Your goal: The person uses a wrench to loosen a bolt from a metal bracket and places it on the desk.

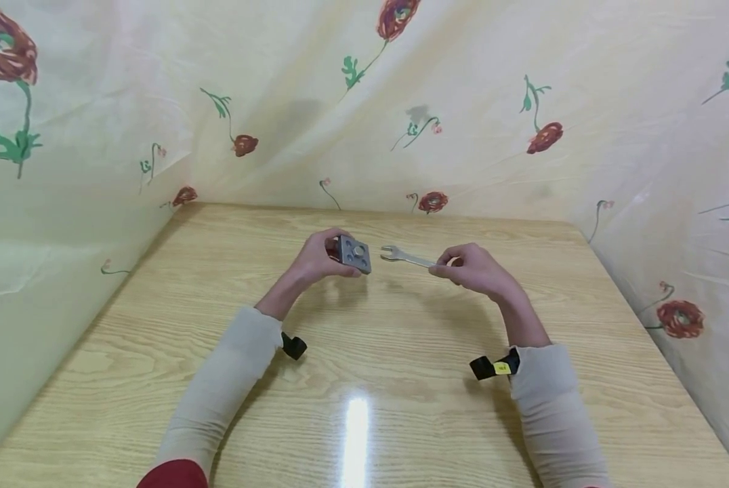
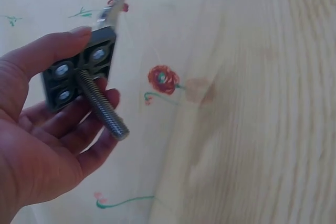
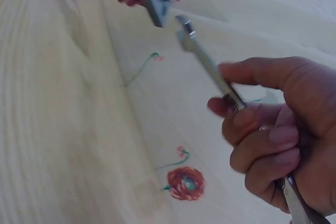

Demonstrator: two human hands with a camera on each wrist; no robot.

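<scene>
In the head view, my left hand (image 1: 317, 260) grips a small grey square plate (image 1: 347, 258) above the table by its edges. A hex bolt head (image 1: 358, 251) sits at the plate's centre, facing right. From the plate's other side, the threaded bolt shank (image 2: 102, 103) sticks out in the left wrist view, with several smaller screws (image 2: 98, 54) around it. My right hand (image 1: 475, 270) holds an open-end wrench (image 1: 408, 257) by its handle, thumb and fingers around it. The wrench's open mouth points left at the bolt head, a short gap apart.
Below both hands is a light wood-grain table (image 1: 377, 339) with a bright light reflection near its front. Flower-print sheeting (image 1: 316, 135) hangs behind the table and along both sides. Black wrist mounts (image 1: 294, 346) show below each hand.
</scene>
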